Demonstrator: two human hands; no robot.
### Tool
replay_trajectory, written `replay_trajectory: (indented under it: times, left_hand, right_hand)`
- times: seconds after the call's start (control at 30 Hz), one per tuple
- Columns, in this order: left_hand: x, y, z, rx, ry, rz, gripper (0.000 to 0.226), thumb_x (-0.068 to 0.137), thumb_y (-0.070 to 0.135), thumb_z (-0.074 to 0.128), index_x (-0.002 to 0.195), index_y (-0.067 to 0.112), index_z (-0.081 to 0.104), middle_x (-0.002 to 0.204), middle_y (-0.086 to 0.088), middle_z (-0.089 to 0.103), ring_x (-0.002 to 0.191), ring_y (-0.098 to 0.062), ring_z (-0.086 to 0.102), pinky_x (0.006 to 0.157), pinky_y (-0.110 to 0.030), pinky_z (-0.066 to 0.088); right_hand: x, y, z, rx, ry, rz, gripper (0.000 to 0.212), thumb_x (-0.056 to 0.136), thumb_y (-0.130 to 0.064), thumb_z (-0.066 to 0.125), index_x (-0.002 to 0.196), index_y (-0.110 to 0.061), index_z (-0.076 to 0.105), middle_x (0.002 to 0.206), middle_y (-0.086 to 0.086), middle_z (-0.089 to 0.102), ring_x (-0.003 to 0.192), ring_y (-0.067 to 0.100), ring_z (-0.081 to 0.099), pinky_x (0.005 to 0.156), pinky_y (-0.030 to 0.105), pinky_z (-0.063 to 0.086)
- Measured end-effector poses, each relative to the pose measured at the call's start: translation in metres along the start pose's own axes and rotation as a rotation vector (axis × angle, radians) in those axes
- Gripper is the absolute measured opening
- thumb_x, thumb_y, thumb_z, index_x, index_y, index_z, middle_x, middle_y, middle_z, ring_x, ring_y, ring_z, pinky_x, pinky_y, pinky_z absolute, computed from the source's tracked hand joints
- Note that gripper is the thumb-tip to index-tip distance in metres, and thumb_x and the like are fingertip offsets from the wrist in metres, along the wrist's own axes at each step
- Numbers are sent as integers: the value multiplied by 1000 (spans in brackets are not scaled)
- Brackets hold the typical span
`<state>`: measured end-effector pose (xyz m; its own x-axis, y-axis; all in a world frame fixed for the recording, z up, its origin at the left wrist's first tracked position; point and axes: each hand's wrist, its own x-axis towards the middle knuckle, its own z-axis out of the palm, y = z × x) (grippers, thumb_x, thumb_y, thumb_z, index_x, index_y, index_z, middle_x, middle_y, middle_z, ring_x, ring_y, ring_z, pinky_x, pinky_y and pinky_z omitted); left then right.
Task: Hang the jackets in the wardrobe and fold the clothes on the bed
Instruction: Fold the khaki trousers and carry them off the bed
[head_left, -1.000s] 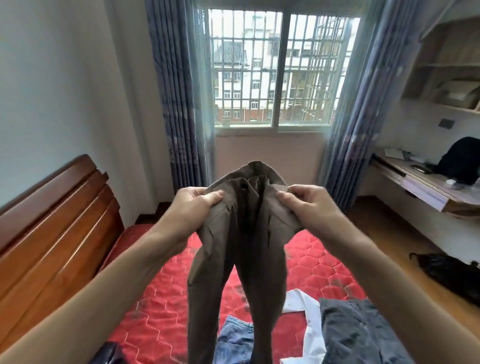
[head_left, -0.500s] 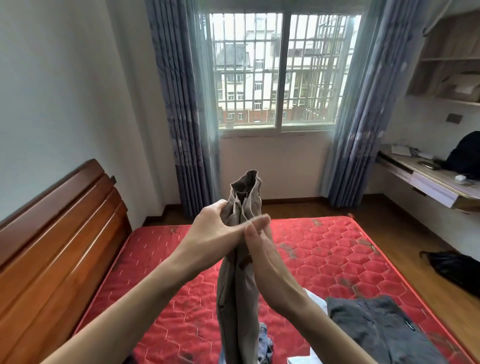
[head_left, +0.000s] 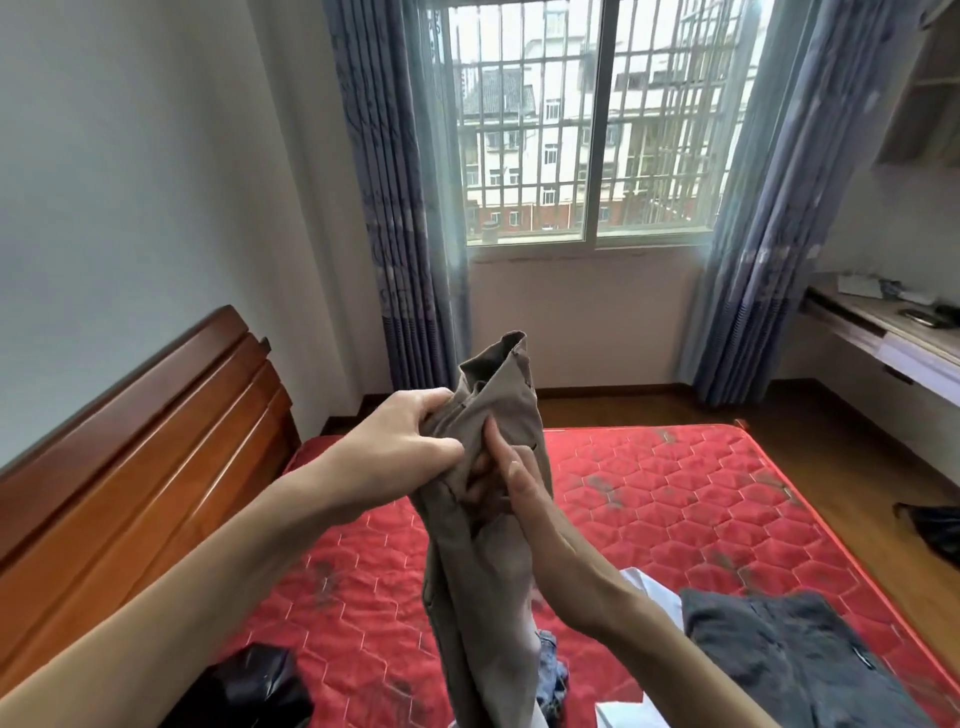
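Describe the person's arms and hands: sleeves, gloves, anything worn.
Both forearms are bare as far as the frame shows; no sleeves or cuffs are visible. The left hand and right hand wear no gloves. No watch, ring or bracelet shows on either wrist or on the visible fingers.

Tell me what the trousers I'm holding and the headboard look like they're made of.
Trousers: a matte woven cloth, likely cotton twill; it creases softly and shows stitched seams. Headboard: wood, or a wood veneer, with a glossy varnish; reddish-brown grain and bright highlights run along its horizontal boards.
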<state>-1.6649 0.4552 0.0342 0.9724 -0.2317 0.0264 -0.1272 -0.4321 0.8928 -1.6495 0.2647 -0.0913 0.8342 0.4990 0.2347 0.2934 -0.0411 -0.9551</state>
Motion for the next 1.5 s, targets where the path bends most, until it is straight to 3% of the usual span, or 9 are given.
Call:
replay_trajectory:
  times: [0.13,0.27,0.37,0.53,0.67,0.83,1.07,1.27,1.5]
  left_hand:
    - [-7,-11,-7,-34,83,7,35,73,1,51,104,-3,68,87,-14,60,80,-24,53,72,-42,40]
    - [-20,-10,-14,-53,201,52,32,85,-19,41,94,-3,68,79,-9,61,70,-13,54,60,-22,44]
    - [-28,-17,-32,-82,311,69,25,88,1,47,79,9,68,70,0,61,62,-8,52,57,-21,42]
    - [-49,-45,-101,599,199,156,46,75,66,81,96,26,70,83,9,73,75,-5,69,67,-31,58]
    - [-51,-65,-155,588,131,233,30,87,45,83,95,17,74,77,2,72,71,-14,67,65,-41,54]
    - [-48,-76,-210,626,56,329,15,92,27,80,91,13,77,76,-1,71,72,-9,65,61,-18,44]
    - [25,-68,-292,470,-1,277,36,83,21,88,112,8,71,104,-7,72,93,-17,70,75,-25,61]
    - [62,-50,-322,746,216,487,7,91,16,73,92,12,67,80,3,62,75,-17,59,68,-33,42]
    - [24,-71,-318,625,94,519,22,94,28,77,90,6,73,75,1,63,67,-5,56,63,-20,42]
  right_hand:
    - [-2,-43,-17,-267,416,-380,44,98,-18,69,141,-24,62,116,-7,64,113,17,59,96,31,48]
    - [38,-31,-45,136,139,-12,87,79,-39,87,153,-36,43,150,-4,55,138,12,53,108,27,47]
    - [62,-41,-27,360,-94,160,45,75,-26,91,115,-15,73,118,8,77,109,21,72,88,27,59]
    - [92,-68,29,133,-48,21,28,84,-5,83,110,-9,74,111,7,79,107,19,74,92,28,59]
    - [111,-83,68,53,-34,42,31,87,-9,83,115,-11,70,110,2,80,105,15,75,89,25,59]
    - [142,-116,88,-91,-210,138,25,92,-3,75,116,-6,74,109,5,79,102,13,73,90,28,58]
    - [220,-161,91,-742,157,-105,20,76,-13,90,80,-15,71,76,-4,66,74,7,59,73,30,50]
    - [246,-175,79,-899,332,-225,23,90,-28,77,69,-30,66,67,-12,61,64,-1,52,64,24,41]
    - [210,-167,90,-785,75,-115,24,97,-21,74,77,-11,67,67,-12,64,65,-4,50,65,15,42]
